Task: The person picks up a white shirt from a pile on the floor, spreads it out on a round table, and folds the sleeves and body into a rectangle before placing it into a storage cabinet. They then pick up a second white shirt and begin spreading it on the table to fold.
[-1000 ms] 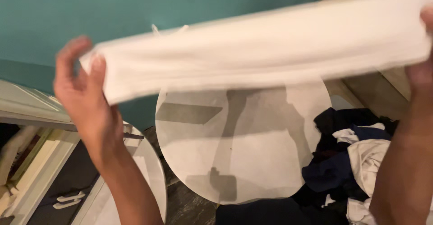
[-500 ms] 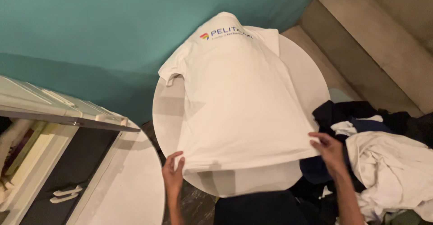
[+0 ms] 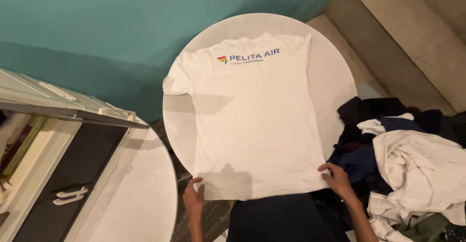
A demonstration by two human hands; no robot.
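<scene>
1. We see our left hand [image 3: 194, 197] pinching the near left corner of the hem of a white short-sleeved cotton T-shirt [image 3: 252, 120], fingers curled over the cloth edge.
2. Our right hand [image 3: 335, 178] grips the near right corner of the same hem, thumb on top.
3. We find the T-shirt lying flat, back side up, on the round white surface [image 3: 335, 77], its hem overhanging the near rim and its collar end pointing away from us.
4. Just right of our right hand sits a heap of dark and white crumpled clothes [image 3: 403, 159].
5. To our left stands a white cabinet [image 3: 63, 125].
6. Farthest off rises a teal wall [image 3: 97, 23].
</scene>
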